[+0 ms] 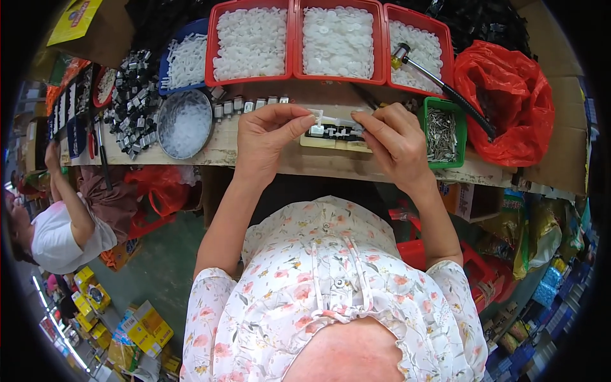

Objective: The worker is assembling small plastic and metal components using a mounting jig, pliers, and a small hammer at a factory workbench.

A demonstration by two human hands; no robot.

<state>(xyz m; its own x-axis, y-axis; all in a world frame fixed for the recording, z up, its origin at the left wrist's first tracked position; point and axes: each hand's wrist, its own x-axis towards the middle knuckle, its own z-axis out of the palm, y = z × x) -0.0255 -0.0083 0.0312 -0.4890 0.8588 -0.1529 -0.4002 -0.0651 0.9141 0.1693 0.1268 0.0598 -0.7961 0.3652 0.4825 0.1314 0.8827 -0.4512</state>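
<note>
Above the bench's front edge, my left hand (272, 137) pinches a small white plastic piece (316, 116) between thumb and forefinger. Facing it, my right hand (401, 143) has its thumb and forefinger closed on the end of a slim, translucent white plastic strip (340, 121). The two parts meet or nearly meet; whether they are joined I cannot tell. Just beneath them lies a pale yellow block (331, 142), carrying a row of small black and white parts (335, 132). My right fingertips partly cover its right end.
Red trays (295, 44) of white plastic parts line the back. A hammer (439, 79) leans over the right one. Metal pins fill a green tray (463, 135) beside a red bag (506, 95). Leftward are a round metal bowl (209, 121) and piled parts (130, 105). A co-worker (70, 229) sits left.
</note>
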